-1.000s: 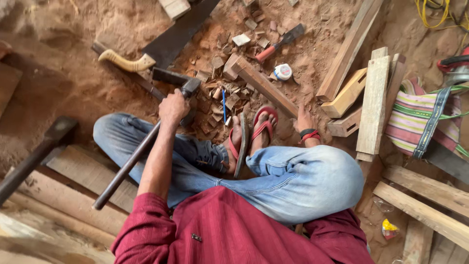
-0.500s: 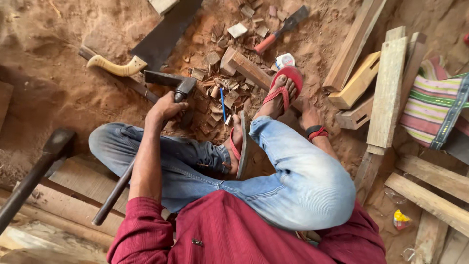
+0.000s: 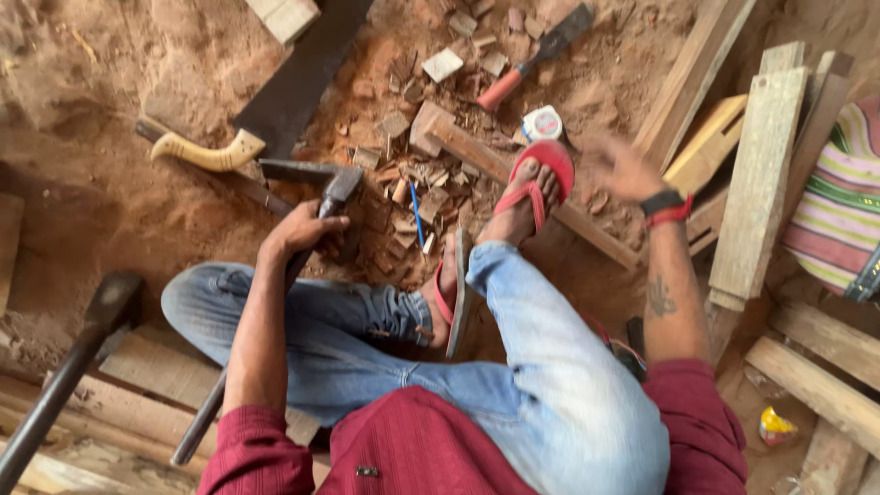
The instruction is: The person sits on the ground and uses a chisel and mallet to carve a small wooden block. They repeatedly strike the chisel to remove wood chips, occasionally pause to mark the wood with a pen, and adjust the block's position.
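Head view looks down on a seated person in a red shirt and blue jeans on sawdust-strewn ground. Largest nearby is a striped woven bag [image 3: 839, 197] at the right edge, pink, green and white, beside upright grey planks [image 3: 759, 174]. A small round white tape-measure case [image 3: 543, 123] with a blue and red label lies just beyond the red sandal [image 3: 541, 174]. A small yellow packet [image 3: 775, 425] sits low right among boards. The left hand [image 3: 302, 229] is clenched round the handle of an adze [image 3: 312, 197], just under its dark metal head, which rests over wood chips [image 3: 412, 192]. The right hand [image 3: 623, 167] is blurred, fingers loosely spread, holding nothing, near the sandal and a wooden bar [image 3: 513, 174].
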